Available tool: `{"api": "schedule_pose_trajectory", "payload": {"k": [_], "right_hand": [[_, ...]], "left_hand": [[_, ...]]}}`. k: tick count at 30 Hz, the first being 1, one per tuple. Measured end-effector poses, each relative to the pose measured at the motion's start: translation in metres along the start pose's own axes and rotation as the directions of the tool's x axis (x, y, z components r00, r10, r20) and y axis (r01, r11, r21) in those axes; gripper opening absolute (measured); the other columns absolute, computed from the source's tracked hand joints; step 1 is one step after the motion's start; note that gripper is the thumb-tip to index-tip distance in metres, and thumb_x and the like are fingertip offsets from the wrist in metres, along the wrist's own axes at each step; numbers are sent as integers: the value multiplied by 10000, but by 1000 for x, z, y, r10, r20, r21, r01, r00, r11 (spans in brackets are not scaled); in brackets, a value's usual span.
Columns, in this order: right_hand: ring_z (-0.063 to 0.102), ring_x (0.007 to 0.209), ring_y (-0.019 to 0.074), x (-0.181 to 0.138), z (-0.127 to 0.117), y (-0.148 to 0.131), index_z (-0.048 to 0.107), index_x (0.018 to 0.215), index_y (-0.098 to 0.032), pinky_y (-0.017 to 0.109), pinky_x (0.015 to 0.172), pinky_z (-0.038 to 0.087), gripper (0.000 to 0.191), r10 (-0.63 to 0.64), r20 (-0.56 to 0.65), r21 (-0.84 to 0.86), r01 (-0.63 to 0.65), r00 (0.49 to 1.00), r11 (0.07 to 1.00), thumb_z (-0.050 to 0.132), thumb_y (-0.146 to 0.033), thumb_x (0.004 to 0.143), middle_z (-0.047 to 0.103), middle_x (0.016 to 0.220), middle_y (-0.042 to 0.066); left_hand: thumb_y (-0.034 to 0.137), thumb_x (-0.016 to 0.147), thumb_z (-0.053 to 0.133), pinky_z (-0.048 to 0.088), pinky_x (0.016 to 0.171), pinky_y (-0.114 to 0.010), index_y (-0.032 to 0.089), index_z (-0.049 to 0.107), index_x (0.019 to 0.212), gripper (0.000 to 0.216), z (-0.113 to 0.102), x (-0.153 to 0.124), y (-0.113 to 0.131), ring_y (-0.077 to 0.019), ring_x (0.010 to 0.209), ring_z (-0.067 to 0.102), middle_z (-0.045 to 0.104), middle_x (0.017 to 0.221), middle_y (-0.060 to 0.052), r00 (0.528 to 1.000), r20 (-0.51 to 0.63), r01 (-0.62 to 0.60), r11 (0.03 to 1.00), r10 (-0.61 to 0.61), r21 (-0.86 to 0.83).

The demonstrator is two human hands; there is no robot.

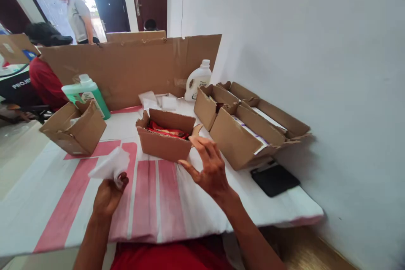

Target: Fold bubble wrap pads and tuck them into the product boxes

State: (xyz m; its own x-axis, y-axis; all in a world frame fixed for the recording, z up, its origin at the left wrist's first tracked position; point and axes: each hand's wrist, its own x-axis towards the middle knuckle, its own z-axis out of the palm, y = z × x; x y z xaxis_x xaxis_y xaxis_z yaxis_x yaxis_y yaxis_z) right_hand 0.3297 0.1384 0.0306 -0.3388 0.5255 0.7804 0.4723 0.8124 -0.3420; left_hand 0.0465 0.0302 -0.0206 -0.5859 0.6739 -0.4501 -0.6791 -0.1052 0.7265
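Note:
My left hand (108, 196) is closed around a crumpled white cloth or tissue (110, 165), held just above the pink-and-white striped table cover (148, 202). My right hand (209, 168) hovers with fingers spread and holds nothing, right in front of a small open cardboard box (164, 143) that has red packets (166, 130) inside.
Another open carton (76, 128) stands at the left with a green bottle (90, 93) behind it. Larger open cartons (249, 126) sit at the right, beside a white jug (198, 81) and a black flat item (274, 179). A cardboard sheet (133, 65) stands as a back wall. People are behind it.

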Motion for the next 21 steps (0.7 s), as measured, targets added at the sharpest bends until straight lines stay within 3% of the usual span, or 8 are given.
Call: {"api": "schedule_pose_trajectory", "payload": {"k": [3,5,8,10,12,14,17,21], "right_hand": [[608,1135,285,-27,8,-43,491,1436,-282,457,1002,520,540,34,33,176,-39,999,984,683,-384,941,653,1201,102],[599,1175,286,-41,23,-64,492,1434,-255,447,1018,514,640,139,135,317,-176,981,932,741,-471,885,635,1267,119],[607,1149,278,-52,42,-80,530,1414,-229,404,970,512,738,336,313,439,-450,888,778,791,-548,802,622,1321,124],[627,937,222,-53,47,-82,671,1218,-228,338,838,503,492,406,428,484,-584,808,652,753,-524,834,694,1098,65],[524,706,156,-52,47,-79,714,866,-212,281,685,431,274,470,489,516,-678,735,523,704,-486,874,622,771,-9],[393,623,124,-51,43,-75,611,646,-198,258,600,339,370,543,505,540,-736,671,408,705,-481,864,461,625,-45],[370,643,118,-52,39,-68,605,671,-188,248,592,313,387,601,521,571,-771,605,281,751,-518,810,438,651,-48],[379,629,109,-57,42,-63,639,809,-176,242,577,309,390,660,555,604,-791,506,98,761,-546,798,479,697,-41]], "left_hand": [[115,728,553,558,581,-278,170,623,720,89,-14,-34,-27,-144,595,616,645,656,-24,995,33,89,995,-90,54],[160,711,622,579,629,-307,175,658,756,60,-19,-49,-47,-170,658,646,687,712,-36,991,59,112,988,-119,107],[309,667,764,598,766,-354,210,717,859,222,-23,-65,-71,-231,849,692,748,868,-42,985,119,102,975,-127,195],[386,631,814,593,828,-382,229,743,896,317,-24,-71,-81,-277,959,697,765,928,-55,978,149,103,960,-145,260],[451,642,815,585,864,-415,234,757,933,367,-24,-74,-84,-308,1023,695,773,957,-74,974,146,119,944,-171,308],[556,688,775,569,919,-444,236,757,1001,448,-22,-75,-81,-316,1079,688,772,1023,-92,970,148,139,938,-194,318],[639,690,757,541,972,-419,235,758,1021,522,-19,-74,-73,-309,1142,669,762,1078,-107,967,188,88,922,-169,377],[475,592,893,542,876,-327,205,762,934,455,-15,-75,-64,-270,992,684,759,995,-75,947,274,-20,823,-166,568]]}}
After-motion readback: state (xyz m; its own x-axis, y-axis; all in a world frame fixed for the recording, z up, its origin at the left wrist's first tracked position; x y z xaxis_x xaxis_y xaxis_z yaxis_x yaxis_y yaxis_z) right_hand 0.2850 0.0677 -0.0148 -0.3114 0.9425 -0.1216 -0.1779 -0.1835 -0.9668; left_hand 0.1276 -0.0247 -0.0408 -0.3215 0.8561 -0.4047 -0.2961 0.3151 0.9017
